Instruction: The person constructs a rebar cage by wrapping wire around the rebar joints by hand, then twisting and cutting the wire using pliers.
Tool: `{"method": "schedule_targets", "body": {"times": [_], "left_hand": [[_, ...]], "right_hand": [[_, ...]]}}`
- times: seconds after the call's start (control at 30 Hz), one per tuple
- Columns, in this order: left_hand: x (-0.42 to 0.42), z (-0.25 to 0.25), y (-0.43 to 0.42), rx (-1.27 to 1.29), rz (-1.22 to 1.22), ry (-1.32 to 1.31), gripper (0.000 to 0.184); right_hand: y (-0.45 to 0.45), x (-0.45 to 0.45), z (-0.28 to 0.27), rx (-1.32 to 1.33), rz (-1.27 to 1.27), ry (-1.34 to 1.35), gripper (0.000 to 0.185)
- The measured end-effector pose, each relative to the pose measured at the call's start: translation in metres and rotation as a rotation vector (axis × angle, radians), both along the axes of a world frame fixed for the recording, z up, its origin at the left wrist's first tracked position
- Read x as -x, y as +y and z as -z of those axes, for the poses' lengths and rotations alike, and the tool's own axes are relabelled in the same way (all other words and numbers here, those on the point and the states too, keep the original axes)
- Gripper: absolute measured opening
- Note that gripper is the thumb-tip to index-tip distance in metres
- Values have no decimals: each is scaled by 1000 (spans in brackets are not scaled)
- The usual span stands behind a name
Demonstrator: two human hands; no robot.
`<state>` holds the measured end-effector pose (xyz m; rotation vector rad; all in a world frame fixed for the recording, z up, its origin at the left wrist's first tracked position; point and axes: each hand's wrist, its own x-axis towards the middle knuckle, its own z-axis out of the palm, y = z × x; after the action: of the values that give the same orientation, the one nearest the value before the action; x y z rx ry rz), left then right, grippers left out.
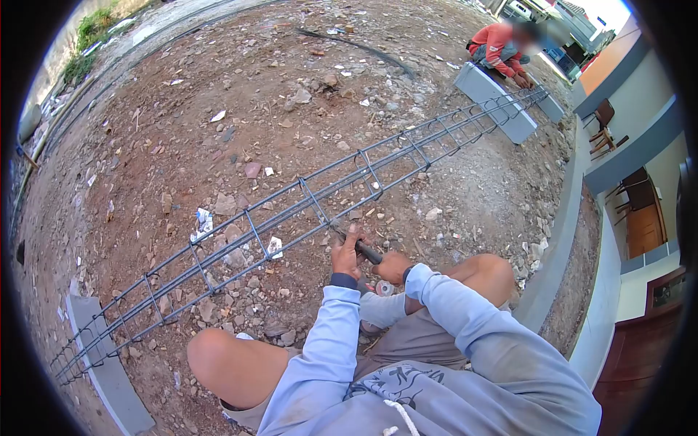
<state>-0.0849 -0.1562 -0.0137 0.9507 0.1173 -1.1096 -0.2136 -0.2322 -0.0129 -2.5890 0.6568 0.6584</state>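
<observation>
Here's the dark-handled tool (369, 252), slanting between the two hands, its front end up against the near edge of the steel bar cage (373, 190). The right hand (392, 267) is closed, clamped round the back of the handle. And the left hand (347, 256) is right in close, fingers bent around the front of the tool, beside a cross tie; whether they pinch the tool, a wire or both, I can't tell.

Out along the cage now: long bars, square ties, running diagonally from lower left to upper right. It rests across a grey block (116, 374) at the near-left end and another grey slab (502, 109) toward the far end. Up there a co-worker (502, 45) in a red top crouches, both hands low at the cage's end.

Just by the right forearm, a small round pale object (384, 289) sits low; too small to say if it's a container or holds anything. Over by the cage's far side, a blue-and-white scrap (203, 221) lies on the stony ground (254, 138).
</observation>
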Motion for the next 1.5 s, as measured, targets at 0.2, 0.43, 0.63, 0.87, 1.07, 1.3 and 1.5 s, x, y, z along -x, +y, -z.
{"method": "schedule_targets", "body": {"times": [0.2,0.43,0.63,0.87,1.07,1.3,1.5], "left_hand": [[-1,4,0,-57,13,-57,40],[4,-5,5,7,4,-21,43],[18,-15,9,-14,39,-92,45],[10,-39,8,-66,58,-367,38],[23,-87,-17,40,127,-409,42],[55,-92,-43,68,288,-409,49],[33,-71,-23,1,210,-303,49]], "right_hand": [[20,-16,-62,-124,248,20,37],[-21,-11,-77,-748,694,214,35],[-65,-1,-84,-593,322,280,43],[-86,5,-96,-374,64,-87,50],[-109,18,-147,-683,291,-205,43],[-135,60,-138,-1177,760,-720,47],[-138,98,-56,-1318,1234,-1110,48]]}}
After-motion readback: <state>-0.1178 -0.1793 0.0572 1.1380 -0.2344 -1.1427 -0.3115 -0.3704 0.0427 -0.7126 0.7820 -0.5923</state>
